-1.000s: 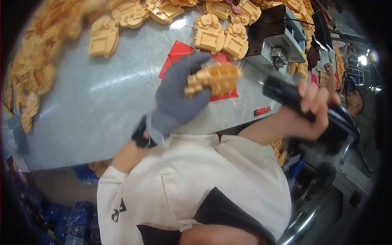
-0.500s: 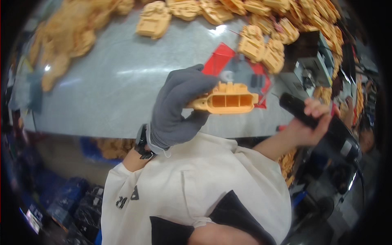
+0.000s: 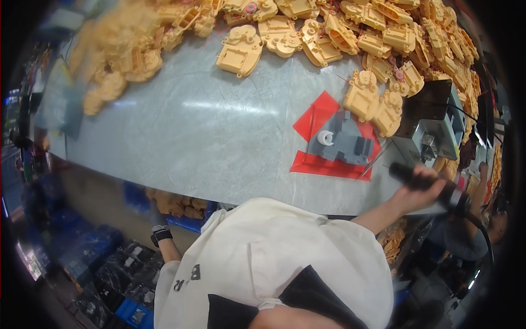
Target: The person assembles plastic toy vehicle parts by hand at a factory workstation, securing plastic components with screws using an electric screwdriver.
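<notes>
My right hand (image 3: 419,186) is wrapped around a black powered screwdriver (image 3: 438,189) just off the table's right front corner. My left hand (image 3: 159,219), in a grey glove with a black wrist strap, hangs below the table's front edge beside a bin of yellow plastic parts (image 3: 175,203). Its fingers are mostly hidden, so I cannot tell whether it holds anything. On the grey table (image 3: 181,137) a grey fixture (image 3: 342,143) sits on a red mat (image 3: 323,162), with nothing yellow in it.
Heaps of yellow plastic housings (image 3: 329,33) line the far and left edges of the table. A small metal machine (image 3: 433,129) stands at the right. Blue crates (image 3: 131,312) lie on the floor. Another person (image 3: 476,236) is at the far right.
My left hand, which held a yellow housing up over the table, has dropped below the front edge; the housing is out of sight. The right hand has kept hold of the screwdriver.
</notes>
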{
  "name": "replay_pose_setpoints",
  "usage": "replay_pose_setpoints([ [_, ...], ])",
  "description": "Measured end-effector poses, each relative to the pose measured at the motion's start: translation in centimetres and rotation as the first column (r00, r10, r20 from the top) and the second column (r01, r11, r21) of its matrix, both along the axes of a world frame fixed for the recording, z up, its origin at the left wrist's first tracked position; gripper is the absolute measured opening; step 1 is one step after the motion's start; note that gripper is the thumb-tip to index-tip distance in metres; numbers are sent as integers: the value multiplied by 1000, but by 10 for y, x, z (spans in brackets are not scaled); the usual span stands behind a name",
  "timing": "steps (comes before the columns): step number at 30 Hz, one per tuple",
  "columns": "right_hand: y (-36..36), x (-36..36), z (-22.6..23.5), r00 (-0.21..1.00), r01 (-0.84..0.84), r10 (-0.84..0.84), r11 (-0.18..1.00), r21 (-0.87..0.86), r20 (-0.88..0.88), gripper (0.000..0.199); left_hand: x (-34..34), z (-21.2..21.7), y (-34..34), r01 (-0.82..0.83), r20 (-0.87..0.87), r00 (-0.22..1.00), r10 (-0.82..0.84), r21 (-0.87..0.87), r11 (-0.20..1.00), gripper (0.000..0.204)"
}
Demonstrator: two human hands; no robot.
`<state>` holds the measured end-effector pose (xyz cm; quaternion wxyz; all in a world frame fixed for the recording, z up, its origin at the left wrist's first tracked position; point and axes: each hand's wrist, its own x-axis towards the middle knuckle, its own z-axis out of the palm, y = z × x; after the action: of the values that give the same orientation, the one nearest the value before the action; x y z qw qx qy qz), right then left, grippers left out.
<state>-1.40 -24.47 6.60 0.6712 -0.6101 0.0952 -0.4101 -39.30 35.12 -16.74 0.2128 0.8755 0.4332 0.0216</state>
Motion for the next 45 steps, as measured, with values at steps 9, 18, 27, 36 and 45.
replay_pose_setpoints([
  [9,-6,-33,-1,996,88,-88,996,10,3,44,444,238,-170,858,463,112,-879,401,320,48],
  [18,-32,-70,-10,995,94,-96,994,62,22,44,488,235,-203,956,-201,261,-944,185,226,64],
  [27,-18,-43,-19,992,114,-117,992,53,42,41,418,193,-253,762,411,647,-642,-324,560,57],
  [36,-24,-44,-24,993,65,-68,997,39,96,49,414,230,-362,873,616,401,-678,-482,78,43],
  [45,-28,-40,-23,997,68,-68,998,5,37,49,431,206,-384,942,302,-8,-953,322,94,38],
])
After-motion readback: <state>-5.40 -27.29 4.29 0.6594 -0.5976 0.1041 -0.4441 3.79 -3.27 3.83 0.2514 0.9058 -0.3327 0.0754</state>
